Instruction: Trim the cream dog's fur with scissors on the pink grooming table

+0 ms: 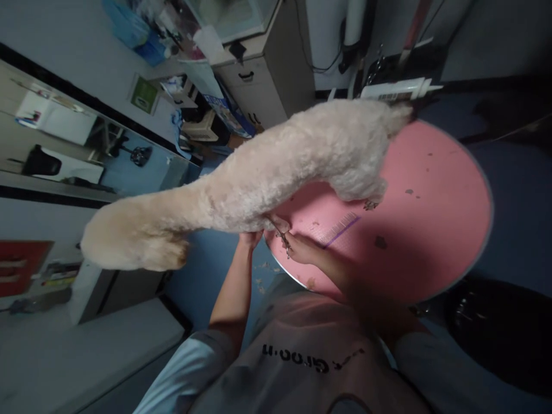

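A cream, curly-coated dog (pixel 259 178) stands on a round pink table (pixel 431 201), its body stretching left past the rim. My left hand (pixel 250 237) reaches up under the dog's belly and grips a front leg or the fur there; its fingers are mostly hidden. My right hand (pixel 302 248) is closed on small metal scissors (pixel 282 236), whose blades point up into the fur at the dog's underside. A purple comb (pixel 340 229) lies on the pink top just right of my right hand.
Fur clippings dot the pink top and the blue floor (pixel 215 270) below. A beige drawer cabinet (pixel 267 75) stands beyond the dog. A white counter (pixel 86 351) is at the lower left, a dark bin (pixel 500 333) at the lower right.
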The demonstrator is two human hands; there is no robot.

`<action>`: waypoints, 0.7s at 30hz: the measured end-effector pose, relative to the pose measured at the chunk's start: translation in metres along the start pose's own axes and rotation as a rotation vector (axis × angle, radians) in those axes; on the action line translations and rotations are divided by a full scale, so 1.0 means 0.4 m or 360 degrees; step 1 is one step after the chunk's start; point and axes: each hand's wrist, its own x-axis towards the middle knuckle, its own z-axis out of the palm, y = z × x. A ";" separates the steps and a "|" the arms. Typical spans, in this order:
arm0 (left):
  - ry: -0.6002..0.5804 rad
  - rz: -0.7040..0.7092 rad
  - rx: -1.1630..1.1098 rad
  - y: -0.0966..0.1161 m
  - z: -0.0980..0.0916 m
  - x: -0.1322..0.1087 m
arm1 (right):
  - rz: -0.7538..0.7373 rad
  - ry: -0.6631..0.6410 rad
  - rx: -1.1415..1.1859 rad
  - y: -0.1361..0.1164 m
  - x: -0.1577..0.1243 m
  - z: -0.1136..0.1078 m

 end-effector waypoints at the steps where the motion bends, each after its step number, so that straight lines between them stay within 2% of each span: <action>1: 0.0018 0.0015 -0.0014 0.001 0.003 -0.002 | -0.0021 0.0001 0.0015 0.004 0.001 -0.002; 3: -0.0029 0.0026 0.0040 0.001 0.007 -0.006 | -0.0062 -0.0005 0.0042 0.013 0.002 -0.006; 6: -0.0199 0.0035 0.0186 0.001 0.006 -0.010 | -0.0171 -0.0034 0.0087 0.027 0.001 -0.015; 8: -0.0226 0.0031 0.0208 0.000 0.003 -0.010 | -0.0224 -0.0069 0.0132 0.034 -0.001 -0.024; 21: 0.0059 0.0082 0.0016 -0.022 -0.015 -0.003 | -0.0078 -0.0269 0.0161 0.012 -0.016 -0.093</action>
